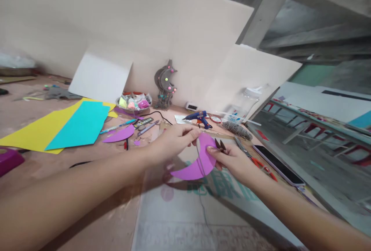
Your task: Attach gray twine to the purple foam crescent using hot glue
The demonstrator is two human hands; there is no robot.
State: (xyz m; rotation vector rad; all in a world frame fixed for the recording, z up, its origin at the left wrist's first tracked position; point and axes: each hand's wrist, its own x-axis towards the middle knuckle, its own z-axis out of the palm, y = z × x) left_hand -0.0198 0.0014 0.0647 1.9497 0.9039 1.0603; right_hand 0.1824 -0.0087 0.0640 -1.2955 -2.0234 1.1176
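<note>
My left hand [174, 141] and my right hand [232, 160] meet over the table, both closed on a purple paper crescent [199, 164]. The left fingers pinch its upper edge, where a thin thread [199, 158] hangs down across the paper. My right hand grips the crescent's right side and also holds small thread snips [220, 145], blades pointing up. Below lies a white printed sheet [203, 212].
Yellow [31, 131] and cyan paper sheets [81, 125] lie at left, beside a second purple crescent [120, 134], pens and a bowl of coloured bits [133, 103]. A blue glue gun [198, 117], red scissors [255, 160] and a phone [276, 165] sit right. A moon decoration [166, 83] leans on the wall.
</note>
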